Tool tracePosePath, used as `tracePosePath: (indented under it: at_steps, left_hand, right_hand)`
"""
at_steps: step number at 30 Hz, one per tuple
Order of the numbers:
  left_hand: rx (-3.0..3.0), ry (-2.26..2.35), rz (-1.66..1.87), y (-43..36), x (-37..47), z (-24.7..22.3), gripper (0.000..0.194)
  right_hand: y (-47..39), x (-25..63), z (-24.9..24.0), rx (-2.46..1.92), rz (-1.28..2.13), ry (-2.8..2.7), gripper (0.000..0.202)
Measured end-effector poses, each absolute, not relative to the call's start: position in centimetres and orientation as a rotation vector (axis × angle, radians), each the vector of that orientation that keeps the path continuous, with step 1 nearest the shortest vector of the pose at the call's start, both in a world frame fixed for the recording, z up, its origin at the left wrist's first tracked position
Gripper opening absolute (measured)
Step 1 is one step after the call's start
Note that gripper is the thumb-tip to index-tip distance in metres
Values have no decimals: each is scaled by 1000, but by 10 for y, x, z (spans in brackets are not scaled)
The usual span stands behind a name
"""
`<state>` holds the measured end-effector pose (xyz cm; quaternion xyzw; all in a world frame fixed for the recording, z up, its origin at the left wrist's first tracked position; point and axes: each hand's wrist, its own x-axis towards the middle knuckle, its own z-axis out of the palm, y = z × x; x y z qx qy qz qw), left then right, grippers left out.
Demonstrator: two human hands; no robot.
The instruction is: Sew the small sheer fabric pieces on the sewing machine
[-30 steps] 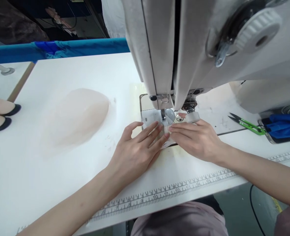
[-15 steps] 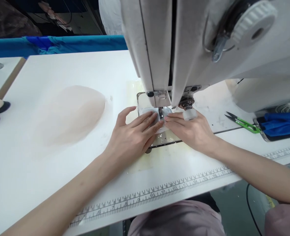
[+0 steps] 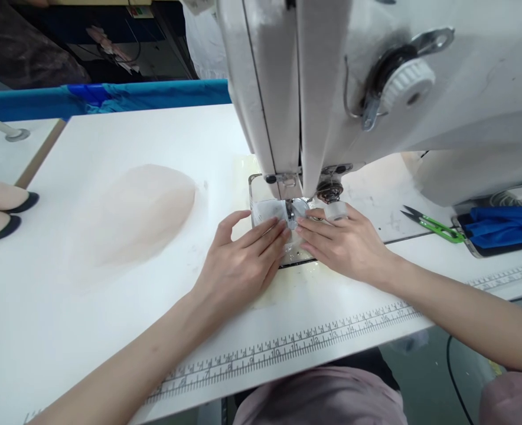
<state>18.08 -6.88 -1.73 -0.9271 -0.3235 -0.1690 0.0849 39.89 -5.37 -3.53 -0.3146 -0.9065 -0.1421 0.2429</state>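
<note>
I take this for a sewing workshop, going by the big pale sewing machine [image 3: 279, 130] that fills my view from top centre to upper right. It stands at a white worktable [image 3: 88, 336] with a measuring scale [image 3: 287, 353] running along the near edge (I can read some of its numbers from here). Green-handled thread snips [image 3: 442, 228] lie at right, near a bunched blue cloth [image 3: 509, 226]. A second tabletop [image 3: 8, 156] at the left edge also suggests a shared workroom rather than a home.
</note>
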Motion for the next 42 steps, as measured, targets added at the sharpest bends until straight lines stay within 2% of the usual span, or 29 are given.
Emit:
tracePosePath:
  at_steps: [5,35,37,40,42]
  left_hand:
    - [-2702,-946,-607,-66,182,-22,28]
    - [-2687,-1005,-608,-56,179,-30,28]
    - [-2687,-1043,-628,-56,178,-31,35]
    - [-2657,-1132,-533,-58,175,-28,60]
    - [-2603,-1108,-495,-62,174,-23,61]
  right_hand:
    - [-53,398,-35,-870,-359,-2489,21]
    - [-49,395,-38,-933,-453,-2492,23]
    - [-48,395,-38,-935,-456,-2498,24]
    - [-47,397,-36,-925,-468,-2503,23]
    - [-48,398,-33,-899,-502,-2470,26]
